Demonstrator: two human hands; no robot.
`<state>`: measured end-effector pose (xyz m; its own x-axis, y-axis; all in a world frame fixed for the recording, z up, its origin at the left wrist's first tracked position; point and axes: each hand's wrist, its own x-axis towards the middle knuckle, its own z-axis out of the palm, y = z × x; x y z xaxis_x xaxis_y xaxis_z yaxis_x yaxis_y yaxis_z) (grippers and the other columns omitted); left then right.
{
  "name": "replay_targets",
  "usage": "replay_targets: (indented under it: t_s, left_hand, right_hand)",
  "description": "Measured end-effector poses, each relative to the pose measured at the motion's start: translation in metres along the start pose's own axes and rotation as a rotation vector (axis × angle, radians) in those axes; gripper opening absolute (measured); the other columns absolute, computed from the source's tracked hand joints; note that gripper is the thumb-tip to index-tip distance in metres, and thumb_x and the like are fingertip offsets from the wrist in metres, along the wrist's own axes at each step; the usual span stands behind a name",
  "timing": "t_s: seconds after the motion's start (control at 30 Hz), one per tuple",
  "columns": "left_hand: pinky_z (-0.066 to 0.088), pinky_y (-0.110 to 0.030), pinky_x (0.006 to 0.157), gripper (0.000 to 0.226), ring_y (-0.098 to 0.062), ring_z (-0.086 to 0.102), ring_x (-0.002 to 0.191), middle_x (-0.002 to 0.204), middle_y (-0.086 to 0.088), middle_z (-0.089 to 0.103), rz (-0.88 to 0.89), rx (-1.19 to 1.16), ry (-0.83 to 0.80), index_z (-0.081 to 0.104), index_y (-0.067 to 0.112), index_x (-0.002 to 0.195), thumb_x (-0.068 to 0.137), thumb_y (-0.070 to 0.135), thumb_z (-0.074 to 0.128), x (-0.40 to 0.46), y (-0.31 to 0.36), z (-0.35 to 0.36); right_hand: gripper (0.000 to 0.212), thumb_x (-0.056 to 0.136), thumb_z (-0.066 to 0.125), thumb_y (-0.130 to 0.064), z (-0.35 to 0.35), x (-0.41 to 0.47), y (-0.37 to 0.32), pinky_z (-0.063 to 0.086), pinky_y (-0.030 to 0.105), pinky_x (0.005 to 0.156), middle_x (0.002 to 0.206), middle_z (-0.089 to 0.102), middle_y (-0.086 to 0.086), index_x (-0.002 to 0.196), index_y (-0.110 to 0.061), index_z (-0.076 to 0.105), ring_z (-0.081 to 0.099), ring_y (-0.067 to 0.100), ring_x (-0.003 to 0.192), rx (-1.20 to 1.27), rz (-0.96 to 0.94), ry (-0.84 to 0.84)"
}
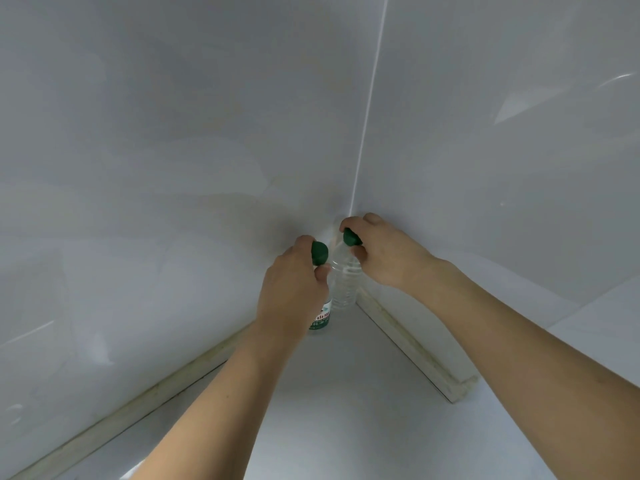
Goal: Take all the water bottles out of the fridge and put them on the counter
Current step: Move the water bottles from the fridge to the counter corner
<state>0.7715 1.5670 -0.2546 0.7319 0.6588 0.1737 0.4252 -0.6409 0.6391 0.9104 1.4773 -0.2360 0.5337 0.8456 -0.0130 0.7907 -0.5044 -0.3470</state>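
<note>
Head view: two upright water bottles (341,285), green caps up, each hand's fingers (356,252) around a cap.

Text check | I see a green-and-white label (321,318) on the left water bottle (323,311) | print too blurred to read.

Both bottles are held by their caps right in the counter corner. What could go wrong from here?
1. The left hand and right hand grip only the green caps, so either water bottle could swing or slip.
2. The labelled bottle and the clear bottle sit close together; releasing one could knock the other over.
</note>
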Motion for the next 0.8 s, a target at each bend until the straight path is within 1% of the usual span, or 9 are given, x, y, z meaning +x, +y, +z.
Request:
replay_targets:
  t_s: [0.1,0.17,0.23,0.33,0.4,0.47,0.57,0.7,0.8]
  left_hand:
    - [0.036,-0.026,0.069,0.021,-0.018,0.049,0.08,0.099,0.0,0.061,-0.009,-0.008,-0.008,0.051,0.013,0.111,0.093,0.02,0.058,0.0,0.001,0.001]
    - [0.038,-0.028,0.071,0.021,-0.022,0.053,0.084,0.101,-0.001,0.061,-0.019,-0.017,-0.012,0.051,0.013,0.112,0.093,0.019,0.057,-0.001,0.0,0.002]
    - [0.04,-0.029,0.073,0.023,-0.024,0.055,0.089,0.103,-0.002,0.061,-0.032,-0.022,-0.017,0.05,0.013,0.113,0.093,0.019,0.057,-0.002,-0.001,0.002]
    - [0.042,-0.031,0.075,0.027,-0.026,0.056,0.094,0.107,-0.003,0.061,-0.053,-0.028,-0.018,0.05,0.013,0.118,0.093,0.02,0.056,-0.005,0.001,0.003]
    - [0.043,-0.032,0.077,0.03,-0.028,0.056,0.098,0.11,-0.003,0.061,-0.061,-0.014,-0.031,0.049,0.013,0.122,0.093,0.019,0.055,-0.006,0.004,0.001]
    - [0.043,-0.033,0.08,0.036,-0.027,0.056,0.105,0.116,-0.003,0.06,-0.053,0.006,-0.063,0.046,0.013,0.128,0.093,0.019,0.054,-0.007,0.007,-0.002]
    - [0.041,-0.034,0.092,0.055,-0.024,0.048,0.121,0.136,-0.003,0.049,-0.004,0.067,-0.085,0.033,0.012,0.143,0.094,0.023,0.055,-0.008,0.008,-0.009]
    - [0.038,-0.033,0.102,0.055,-0.022,0.036,0.135,0.148,-0.003,0.038,0.113,0.199,-0.018,0.033,0.011,0.144,0.095,0.028,0.053,-0.027,0.016,-0.023]
    - [0.033,-0.037,0.11,0.055,-0.029,0.033,0.139,0.15,-0.01,0.037,0.238,0.315,-0.048,0.037,0.005,0.143,0.095,0.028,0.054,-0.051,0.026,-0.033]
  right_hand:
    - [0.042,0.096,0.047,-0.007,0.008,-0.003,0.003,0.045,0.038,0.096,0.126,0.049,0.008,0.136,-0.018,0.045,0.054,0.029,0.109,0.089,0.007,0.026]
    - [0.047,0.097,0.046,-0.005,0.011,-0.005,0.004,0.042,0.032,0.098,0.13,0.049,0.007,0.142,-0.02,0.042,0.052,0.026,0.115,0.136,0.022,0.046]
    - [0.051,0.099,0.043,-0.006,0.015,-0.007,0.003,0.04,0.029,0.1,0.133,0.048,0.007,0.146,-0.022,0.036,0.05,0.024,0.118,0.165,0.038,0.051]
    - [0.059,0.1,0.042,-0.009,0.016,-0.012,-0.002,0.038,0.027,0.101,0.138,0.044,0.007,0.153,-0.027,0.021,0.048,0.024,0.123,0.194,0.059,0.022]
    - [0.066,0.101,0.044,-0.013,0.012,-0.023,-0.007,0.034,0.026,0.103,0.146,0.038,0.004,0.155,-0.03,0.009,0.044,0.022,0.129,0.206,0.086,-0.004]
    - [0.069,0.101,0.044,-0.017,0.007,-0.037,-0.013,0.032,0.027,0.106,0.152,0.029,0.001,0.155,-0.029,0.003,0.039,0.02,0.134,0.235,0.107,0.018]
    - [0.064,0.101,0.045,-0.022,-0.001,-0.057,-0.018,0.032,0.03,0.109,0.158,0.021,0.002,0.155,-0.021,0.009,0.036,0.021,0.138,0.246,0.151,0.093]
    - [0.061,0.1,0.046,-0.024,-0.015,-0.099,-0.023,0.028,0.029,0.112,0.158,0.02,0.001,0.153,-0.017,0.017,0.032,0.019,0.141,0.226,0.196,0.134]
    - [0.06,0.099,0.046,-0.024,-0.023,-0.139,-0.025,0.025,0.027,0.113,0.158,0.022,0.002,0.153,-0.015,0.02,0.03,0.018,0.142,0.192,0.255,0.146]
